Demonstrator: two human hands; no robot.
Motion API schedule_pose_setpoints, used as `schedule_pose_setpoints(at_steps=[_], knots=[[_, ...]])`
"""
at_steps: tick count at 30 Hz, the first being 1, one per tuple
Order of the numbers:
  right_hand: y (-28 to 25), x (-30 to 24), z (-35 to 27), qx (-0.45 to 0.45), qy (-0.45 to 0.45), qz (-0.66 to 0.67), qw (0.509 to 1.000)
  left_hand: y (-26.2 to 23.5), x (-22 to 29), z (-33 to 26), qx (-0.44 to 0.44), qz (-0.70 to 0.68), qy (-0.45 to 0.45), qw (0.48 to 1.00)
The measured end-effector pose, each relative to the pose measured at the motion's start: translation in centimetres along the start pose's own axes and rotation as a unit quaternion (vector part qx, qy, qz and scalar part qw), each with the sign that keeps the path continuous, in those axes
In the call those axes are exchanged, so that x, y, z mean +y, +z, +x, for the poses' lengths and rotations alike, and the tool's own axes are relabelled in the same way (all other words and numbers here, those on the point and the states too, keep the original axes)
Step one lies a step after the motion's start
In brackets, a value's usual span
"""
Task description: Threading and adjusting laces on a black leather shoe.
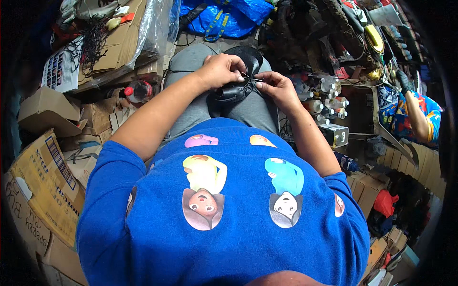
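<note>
A black lace-up shoe (231, 92) rests across my lap on the grey trousers (191, 108), its opening toward my body and its toe pointing away. Over its lacing, my left hand (223, 70) is closed in a pinch, with a dark shoelace (245, 75) between thumb and fingertips. From the other side, my right hand (277, 87) pinches near the same eyelets, its thumb and forefinger drawn together on what looks like the lace. The two sets of fingertips are close together but apart. Fine detail of the knot or loops is too small to tell.
Cardboard boxes (47, 112) and a red-capped bottle (138, 91) lie to my left. A blue bag (238, 21) is ahead. Several small bottles (329, 102) and a metal can (334, 135) crowd the right. Another person in a colourful shirt (431, 117) sits at far right.
</note>
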State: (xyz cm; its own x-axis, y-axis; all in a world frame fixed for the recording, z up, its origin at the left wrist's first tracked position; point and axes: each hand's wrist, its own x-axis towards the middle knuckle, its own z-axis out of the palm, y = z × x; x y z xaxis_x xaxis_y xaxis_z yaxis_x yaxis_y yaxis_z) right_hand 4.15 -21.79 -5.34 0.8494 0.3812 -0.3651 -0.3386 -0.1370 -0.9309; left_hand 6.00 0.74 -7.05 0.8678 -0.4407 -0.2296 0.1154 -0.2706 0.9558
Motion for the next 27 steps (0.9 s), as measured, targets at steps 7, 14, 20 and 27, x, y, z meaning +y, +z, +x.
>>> schedule_pose_setpoints(at_steps=[7, 14, 20, 27], knots=[[-0.1, 0.2, 0.5, 0.036, -0.094, -0.116, 0.988, -0.3, 1.1, -0.3, -0.003, 0.09, 0.046, 0.995], [-1.8, -0.1, -1.1, 0.01, -0.103, -0.19, 0.976, -1.3, 3.9, -1.8, 0.003, 0.263, 0.078, 0.962], [-4.0, -0.9, -3.6, -0.04, -0.031, -0.091, 0.995, -0.9, 4.2, -1.5, -0.02, 0.385, 0.163, 0.908], [-7.3, -1.1, 1.2, 0.166, -0.132, -0.433, 0.876, -1.1, 4.8, -0.5, -0.071, 0.382, 0.158, 0.908]])
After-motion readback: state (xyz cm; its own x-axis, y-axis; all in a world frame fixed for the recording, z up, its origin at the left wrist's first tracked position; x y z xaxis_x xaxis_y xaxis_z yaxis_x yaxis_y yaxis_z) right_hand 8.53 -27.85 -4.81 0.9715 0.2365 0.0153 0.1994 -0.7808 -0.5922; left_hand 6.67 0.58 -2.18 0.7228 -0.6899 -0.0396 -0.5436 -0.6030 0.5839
